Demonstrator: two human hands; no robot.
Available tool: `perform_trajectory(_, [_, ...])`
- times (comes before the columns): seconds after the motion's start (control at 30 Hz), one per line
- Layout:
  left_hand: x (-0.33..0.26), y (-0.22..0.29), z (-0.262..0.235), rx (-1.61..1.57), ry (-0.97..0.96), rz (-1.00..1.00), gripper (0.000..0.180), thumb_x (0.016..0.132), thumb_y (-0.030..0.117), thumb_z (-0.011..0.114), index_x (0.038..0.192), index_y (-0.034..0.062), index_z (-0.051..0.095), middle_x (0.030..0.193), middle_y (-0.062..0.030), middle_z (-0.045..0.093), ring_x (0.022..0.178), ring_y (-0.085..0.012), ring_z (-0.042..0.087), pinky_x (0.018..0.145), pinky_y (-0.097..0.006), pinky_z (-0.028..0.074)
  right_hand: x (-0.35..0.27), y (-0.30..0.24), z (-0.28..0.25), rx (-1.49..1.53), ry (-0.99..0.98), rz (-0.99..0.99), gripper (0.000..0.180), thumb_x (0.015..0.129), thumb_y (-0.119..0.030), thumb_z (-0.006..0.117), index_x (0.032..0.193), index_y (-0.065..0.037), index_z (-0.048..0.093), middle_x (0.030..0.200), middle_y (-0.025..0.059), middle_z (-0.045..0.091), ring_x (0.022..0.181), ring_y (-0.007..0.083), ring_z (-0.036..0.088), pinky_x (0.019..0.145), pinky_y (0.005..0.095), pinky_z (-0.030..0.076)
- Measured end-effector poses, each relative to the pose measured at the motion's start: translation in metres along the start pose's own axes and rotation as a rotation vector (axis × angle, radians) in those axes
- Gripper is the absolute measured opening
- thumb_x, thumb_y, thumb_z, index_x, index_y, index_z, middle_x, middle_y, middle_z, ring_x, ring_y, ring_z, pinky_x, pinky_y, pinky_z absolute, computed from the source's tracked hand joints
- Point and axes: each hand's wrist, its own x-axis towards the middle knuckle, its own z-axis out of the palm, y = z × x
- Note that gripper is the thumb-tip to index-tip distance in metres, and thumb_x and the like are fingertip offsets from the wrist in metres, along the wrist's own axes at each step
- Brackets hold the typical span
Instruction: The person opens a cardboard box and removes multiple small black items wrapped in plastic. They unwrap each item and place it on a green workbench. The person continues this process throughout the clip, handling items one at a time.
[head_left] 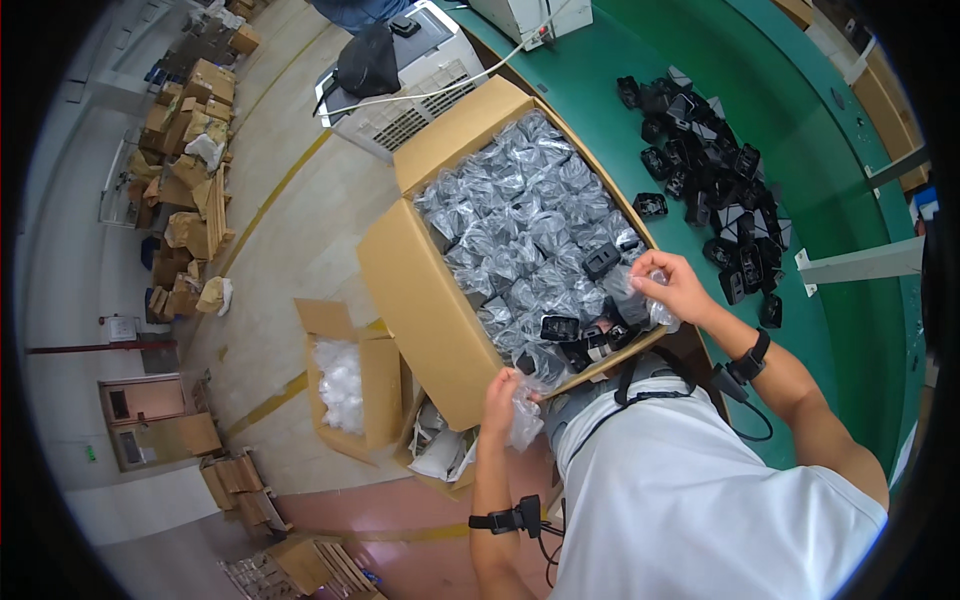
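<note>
Left hand (500,388) pinching an empty clear bag (524,420) below the cardboard box (420,290). Right hand (672,285) gripping another clear wrapper (655,305) at the box's near corner, over bagged black parts (520,215). Loose black parts (715,160) heaped on the green table (600,100) beyond.

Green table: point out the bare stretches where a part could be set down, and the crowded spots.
The green table is bare between the cardboard box and the heap of black parts, and again along the far edge beyond that heap. The box is packed full of clear bagged parts, and both hands hold plastic bags at its near corner.
</note>
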Motion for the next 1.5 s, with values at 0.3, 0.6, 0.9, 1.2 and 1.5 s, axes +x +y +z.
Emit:
perform_trajectory(0.3, [0.004,-0.010,0.024,-0.355,0.002,-0.174,0.037,0.090,0.025,0.039,0.096,-0.0021,0.063,0.081,-0.0124,0.066,0.071,-0.0214,0.062,0.067,-0.031,0.049,-0.008,-0.010,0.058,-0.488,-0.508,-0.076,0.051,0.073,-0.058,0.072,0.087,-0.009,0.070,0.072,0.0115,0.067,0.066,0.0260,0.067,0.061,0.0352,0.051])
perform_trajectory(0.6, [0.013,-0.038,0.048,-0.505,-0.153,-0.152,0.030,0.095,0.033,0.038,0.080,0.0104,0.051,0.098,-0.0152,0.062,0.064,-0.0205,0.055,0.056,-0.028,0.043,0.005,0.015,0.077,-0.455,-0.518,-0.295,0.037,0.089,-0.033,0.058,0.066,-0.005,0.061,0.056,0.0127,0.058,0.054,0.0337,0.059,0.052,0.0412,0.045])
perform_trajectory(0.9, [-0.017,-0.001,0.045,0.289,0.158,0.288,0.025,0.094,0.026,0.058,0.100,0.0018,0.058,0.099,-0.0116,0.061,0.082,-0.0180,0.058,0.072,-0.028,0.047,-0.008,-0.019,0.069,-0.584,-0.660,-0.296,0.028,0.079,-0.027,0.061,0.061,-0.005,0.059,0.056,0.0151,0.057,0.054,0.0355,0.058,0.051,0.0448,0.044])
perform_trajectory(1.2, [0.051,0.044,0.077,-0.174,-0.014,0.420,0.059,0.099,0.048,0.032,0.120,-0.0040,0.051,0.114,-0.0133,0.057,0.111,-0.0232,0.052,0.099,-0.035,0.038,0.026,-0.026,0.166,-0.061,-0.048,-0.405,0.017,0.079,-0.013,0.059,0.069,-0.001,0.052,0.071,0.0142,0.054,0.069,0.0328,0.057,0.064,0.0394,0.045])
perform_trajectory(1.5, [0.052,0.095,0.059,-0.666,-0.066,0.031,0.058,0.101,0.048,0.027,0.137,0.0041,0.040,0.135,-0.0135,0.047,0.124,-0.0221,0.047,0.104,-0.038,0.038,0.067,-0.061,0.205,-0.911,0.382,-0.730,0.025,0.082,-0.024,0.058,0.099,-0.006,0.058,0.107,0.0148,0.055,0.098,0.0321,0.055,0.084,0.0422,0.041])
